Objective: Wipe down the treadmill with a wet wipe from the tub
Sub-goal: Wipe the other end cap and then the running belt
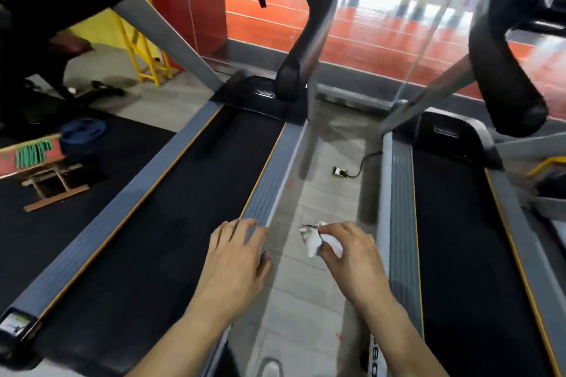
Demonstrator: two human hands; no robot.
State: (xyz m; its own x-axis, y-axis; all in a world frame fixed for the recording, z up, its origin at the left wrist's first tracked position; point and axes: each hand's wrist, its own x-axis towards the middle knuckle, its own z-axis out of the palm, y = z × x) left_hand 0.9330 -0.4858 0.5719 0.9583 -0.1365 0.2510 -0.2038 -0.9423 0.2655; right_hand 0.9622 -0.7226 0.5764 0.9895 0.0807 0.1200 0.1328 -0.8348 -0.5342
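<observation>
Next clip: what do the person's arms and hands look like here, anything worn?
Both hands are bare: the left hand and right hand show no gloves, rings, or watch. The forearms are uncovered down to the frame's bottom edge; no sleeves are in view.

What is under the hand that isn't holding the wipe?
The left hand rests flat on the grey side rail of the treadmill, fingers reaching onto the black belt. The bit of rail right beneath the palm is covered.

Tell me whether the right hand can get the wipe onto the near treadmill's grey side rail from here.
Probably yes. The right hand holds the wipe over the floor gap, and nothing lies between it and the side rail, where the left hand rests.
</observation>
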